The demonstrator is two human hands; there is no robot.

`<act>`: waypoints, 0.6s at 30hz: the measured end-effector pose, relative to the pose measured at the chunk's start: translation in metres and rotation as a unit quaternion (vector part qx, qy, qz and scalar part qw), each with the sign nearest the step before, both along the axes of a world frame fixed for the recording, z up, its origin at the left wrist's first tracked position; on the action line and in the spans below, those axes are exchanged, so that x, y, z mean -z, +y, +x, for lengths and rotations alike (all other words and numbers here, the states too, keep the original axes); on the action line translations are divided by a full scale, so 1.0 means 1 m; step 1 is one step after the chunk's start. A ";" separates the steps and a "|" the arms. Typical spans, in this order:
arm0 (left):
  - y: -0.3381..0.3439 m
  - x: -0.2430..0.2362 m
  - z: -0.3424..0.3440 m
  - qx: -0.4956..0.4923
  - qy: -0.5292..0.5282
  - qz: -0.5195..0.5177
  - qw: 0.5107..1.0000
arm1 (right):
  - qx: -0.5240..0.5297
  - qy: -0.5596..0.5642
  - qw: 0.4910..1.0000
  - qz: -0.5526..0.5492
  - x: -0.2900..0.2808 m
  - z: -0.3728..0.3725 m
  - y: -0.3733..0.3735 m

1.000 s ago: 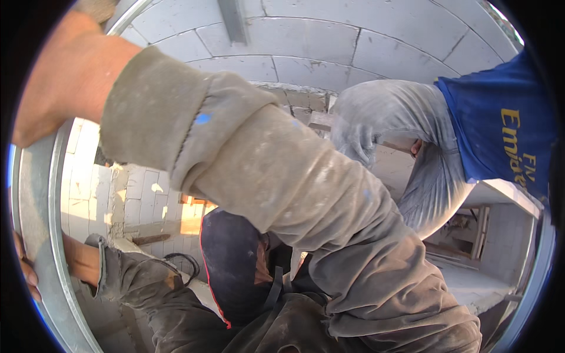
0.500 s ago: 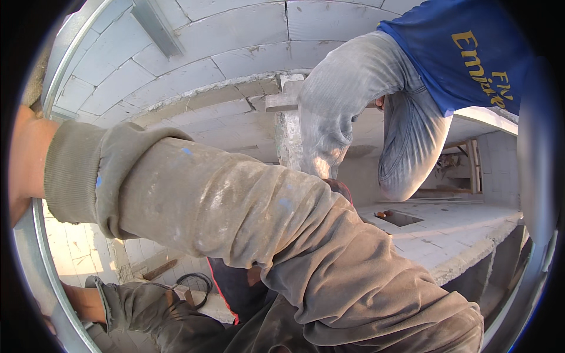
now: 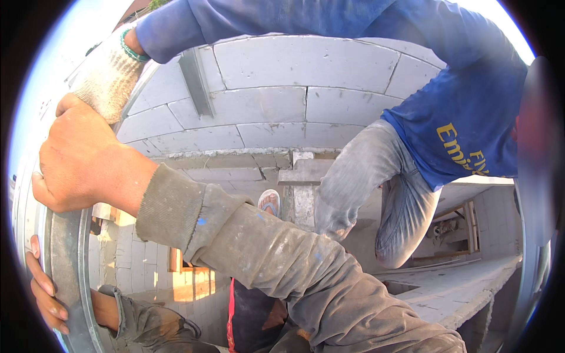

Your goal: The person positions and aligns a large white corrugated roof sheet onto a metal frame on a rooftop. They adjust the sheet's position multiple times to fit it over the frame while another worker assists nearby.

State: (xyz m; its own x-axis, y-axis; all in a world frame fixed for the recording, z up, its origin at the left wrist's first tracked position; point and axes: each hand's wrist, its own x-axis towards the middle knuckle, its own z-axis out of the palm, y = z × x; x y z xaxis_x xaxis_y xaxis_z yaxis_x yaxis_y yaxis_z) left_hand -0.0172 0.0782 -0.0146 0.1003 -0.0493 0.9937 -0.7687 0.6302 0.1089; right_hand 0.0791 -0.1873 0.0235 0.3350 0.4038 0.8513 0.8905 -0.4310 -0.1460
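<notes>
Since the earlier frame, a co-worker's blue sleeve (image 3: 282,20) has come in across the top, and the person's right hand (image 3: 85,162), then cut off at the rim, now shows far more fully. Farthest left, the left hand (image 3: 47,288) hooks its fingers over the outer edge of the steel channel (image 3: 67,247), low down (whether they press or merely rest, I cannot tell). Higher on that channel, the right hand is folded into a fist, its grip seemingly pinching the upper part, close against the co-worker's gloved hand (image 3: 109,82). Rightward come the grey block wall (image 3: 259,109) and the co-worker's pale jeans (image 3: 359,170). Holding well here, I judge, means keeping both hands apart along the channel, fingertips off its thin edges, and the right knuckles clear of the glove against nipping.
</notes>
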 end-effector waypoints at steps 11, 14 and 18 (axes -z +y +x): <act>-0.058 -0.001 -0.023 -0.073 0.091 0.045 0.992 | -0.106 -0.063 0.987 0.099 -0.007 0.006 0.007; -0.062 -0.007 -0.026 -0.078 0.094 0.047 0.991 | -0.124 -0.061 0.985 0.101 -0.010 0.006 0.007; -0.023 0.020 -0.041 0.337 0.229 -0.081 0.909 | -0.121 -0.052 0.986 0.100 -0.010 0.005 0.003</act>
